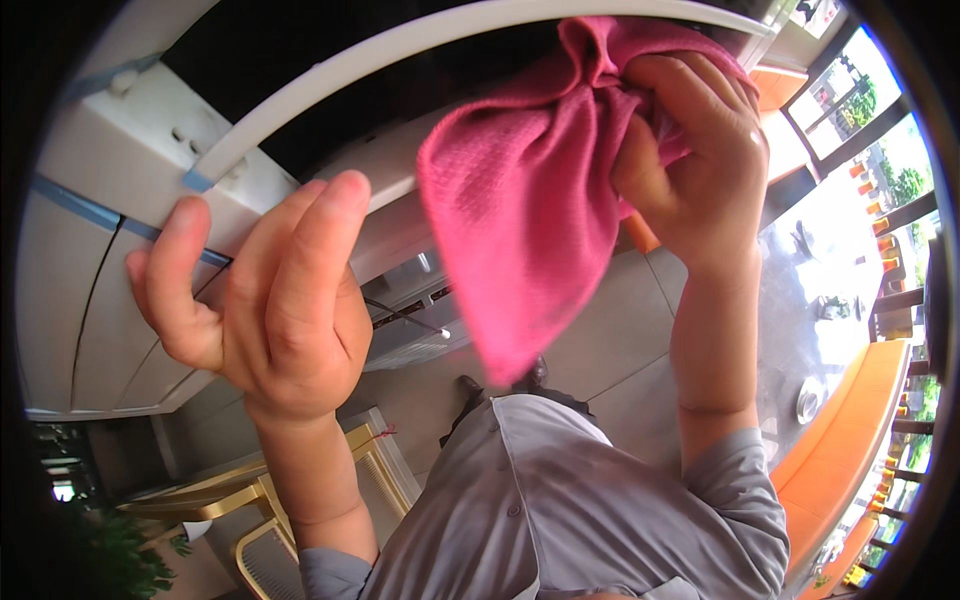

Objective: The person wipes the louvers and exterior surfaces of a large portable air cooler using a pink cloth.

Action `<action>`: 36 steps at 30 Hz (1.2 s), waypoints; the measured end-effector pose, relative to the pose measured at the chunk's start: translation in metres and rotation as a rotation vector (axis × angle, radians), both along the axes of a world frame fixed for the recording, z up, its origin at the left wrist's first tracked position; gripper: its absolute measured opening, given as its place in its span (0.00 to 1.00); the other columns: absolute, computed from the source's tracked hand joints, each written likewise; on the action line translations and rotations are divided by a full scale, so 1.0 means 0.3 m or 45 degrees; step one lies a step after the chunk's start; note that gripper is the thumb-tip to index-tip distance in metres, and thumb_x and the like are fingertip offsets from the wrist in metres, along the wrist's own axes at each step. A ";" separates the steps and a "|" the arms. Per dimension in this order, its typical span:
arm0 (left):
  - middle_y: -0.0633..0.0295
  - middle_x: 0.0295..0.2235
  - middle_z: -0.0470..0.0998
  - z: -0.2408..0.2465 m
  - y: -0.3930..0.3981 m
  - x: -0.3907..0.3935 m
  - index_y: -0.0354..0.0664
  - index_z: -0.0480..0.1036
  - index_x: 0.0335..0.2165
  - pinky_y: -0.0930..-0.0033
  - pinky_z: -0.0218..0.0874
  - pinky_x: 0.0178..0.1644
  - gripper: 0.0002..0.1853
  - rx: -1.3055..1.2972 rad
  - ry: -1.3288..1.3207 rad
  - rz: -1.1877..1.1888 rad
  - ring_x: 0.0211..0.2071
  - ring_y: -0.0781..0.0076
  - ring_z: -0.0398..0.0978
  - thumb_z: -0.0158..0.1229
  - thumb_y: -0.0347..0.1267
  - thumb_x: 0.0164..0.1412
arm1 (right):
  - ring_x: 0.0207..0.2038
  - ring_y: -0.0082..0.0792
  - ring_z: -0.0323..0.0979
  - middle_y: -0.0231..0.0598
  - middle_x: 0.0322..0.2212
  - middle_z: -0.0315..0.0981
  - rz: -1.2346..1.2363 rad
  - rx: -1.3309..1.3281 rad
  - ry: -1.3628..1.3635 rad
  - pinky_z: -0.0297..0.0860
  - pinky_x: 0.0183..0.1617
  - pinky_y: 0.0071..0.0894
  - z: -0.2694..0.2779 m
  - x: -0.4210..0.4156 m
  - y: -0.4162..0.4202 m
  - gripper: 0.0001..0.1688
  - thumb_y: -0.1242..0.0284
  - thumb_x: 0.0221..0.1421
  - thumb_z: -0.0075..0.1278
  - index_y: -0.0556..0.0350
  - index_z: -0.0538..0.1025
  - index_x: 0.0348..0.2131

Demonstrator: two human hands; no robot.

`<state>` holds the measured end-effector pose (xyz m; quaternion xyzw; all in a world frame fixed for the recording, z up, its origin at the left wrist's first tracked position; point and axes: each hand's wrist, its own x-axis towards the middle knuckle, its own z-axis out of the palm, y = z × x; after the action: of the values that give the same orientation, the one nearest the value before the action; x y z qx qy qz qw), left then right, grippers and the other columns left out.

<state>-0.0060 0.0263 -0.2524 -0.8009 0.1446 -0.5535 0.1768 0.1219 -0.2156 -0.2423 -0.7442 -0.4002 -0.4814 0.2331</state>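
Observation:
My right hand [705,157] grips a bunched pink cloth [525,187] at the upper right, against a dark panel [330,97]. One corner of the cloth hangs down and is slightly blurred. My left hand [292,307] is raised, palm up, with its fingers spread and nothing in it. It is nearest to a curved white bar [330,75] that crosses in front of the dark panel. Strips of blue tape [75,201] run along the white cabinet [135,165] beside this hand. Whether the cloth touches the panel is hard to tell.
A gold-framed chair [262,495] stands at the lower left, near a green plant [112,555]. Below the cabinet hangs a dark cord with a white tip [445,333]. Orange bench seating [840,420] and a shiny dark table [802,300] lie to the right, beside windows.

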 end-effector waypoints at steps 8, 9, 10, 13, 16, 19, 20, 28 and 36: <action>0.60 0.35 0.81 -0.001 -0.019 -0.011 0.35 0.72 0.48 0.53 0.48 0.63 0.14 -0.106 0.055 0.063 0.57 0.57 0.58 0.55 0.27 0.64 | 0.28 0.44 0.72 0.38 0.23 0.73 0.203 0.093 0.086 0.69 0.36 0.38 0.002 -0.063 0.166 0.17 0.66 0.35 0.56 0.54 0.79 0.29; 0.60 0.34 0.81 0.004 -0.014 -0.013 0.34 0.72 0.48 0.54 0.48 0.62 0.14 -0.106 0.046 0.064 0.57 0.57 0.58 0.55 0.27 0.64 | 0.28 0.43 0.72 0.39 0.23 0.73 0.219 0.088 0.063 0.69 0.36 0.37 0.004 -0.049 0.142 0.17 0.67 0.35 0.56 0.55 0.80 0.29; 0.59 0.33 0.80 -0.001 -0.015 -0.009 0.34 0.72 0.48 0.54 0.49 0.62 0.15 -0.125 0.036 0.025 0.57 0.57 0.58 0.55 0.27 0.64 | 0.29 0.43 0.73 0.41 0.23 0.74 0.117 -0.015 0.226 0.69 0.37 0.36 0.022 -0.055 0.095 0.18 0.67 0.36 0.56 0.58 0.80 0.30; 0.58 0.33 0.80 -0.013 -0.023 0.000 0.34 0.71 0.49 0.55 0.50 0.62 0.16 -0.153 0.034 0.003 0.58 0.59 0.58 0.56 0.25 0.63 | 0.30 0.42 0.74 0.42 0.23 0.74 0.183 0.047 0.290 0.69 0.37 0.35 0.025 -0.028 0.048 0.20 0.66 0.37 0.55 0.63 0.79 0.30; 0.56 0.36 0.79 -0.019 -0.035 -0.014 0.34 0.70 0.50 0.56 0.50 0.62 0.16 -0.236 0.085 0.095 0.58 0.61 0.58 0.56 0.25 0.63 | 0.29 0.44 0.73 0.42 0.26 0.74 0.104 -0.019 0.157 0.69 0.39 0.36 0.035 -0.081 0.131 0.18 0.68 0.34 0.55 0.58 0.80 0.30; 0.56 0.39 0.79 -0.003 -0.019 -0.015 0.34 0.70 0.50 0.56 0.50 0.62 0.17 -0.162 0.067 0.051 0.57 0.61 0.58 0.55 0.26 0.64 | 0.30 0.44 0.74 0.42 0.25 0.75 0.158 -0.023 0.242 0.69 0.40 0.36 0.037 -0.095 0.152 0.16 0.70 0.35 0.54 0.55 0.81 0.29; 0.57 0.38 0.78 -0.003 -0.012 -0.017 0.34 0.70 0.50 0.56 0.50 0.62 0.17 -0.155 0.078 0.027 0.57 0.61 0.58 0.55 0.26 0.64 | 0.31 0.43 0.74 0.42 0.25 0.75 0.168 0.040 0.279 0.69 0.40 0.35 0.024 -0.082 0.128 0.16 0.70 0.36 0.54 0.57 0.81 0.30; 0.48 0.49 0.69 -0.028 -0.011 -0.011 0.32 0.70 0.50 0.59 0.51 0.63 0.17 -0.236 0.066 0.066 0.60 0.65 0.56 0.56 0.25 0.63 | 0.29 0.41 0.74 0.40 0.25 0.75 0.111 0.009 0.203 0.70 0.37 0.35 0.034 -0.107 0.155 0.16 0.72 0.34 0.55 0.56 0.81 0.29; 0.49 0.47 0.71 -0.020 -0.027 -0.006 0.32 0.68 0.52 0.57 0.49 0.64 0.18 -0.221 0.124 0.054 0.59 0.64 0.58 0.55 0.25 0.63 | 0.28 0.40 0.74 0.39 0.24 0.75 0.197 0.122 0.340 0.69 0.35 0.32 0.025 -0.091 0.110 0.16 0.74 0.35 0.53 0.59 0.81 0.30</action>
<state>-0.0079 0.0181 -0.2583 -0.8420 0.0876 -0.5205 0.1113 0.0947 -0.1824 -0.2347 -0.7566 -0.3983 -0.3774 0.3557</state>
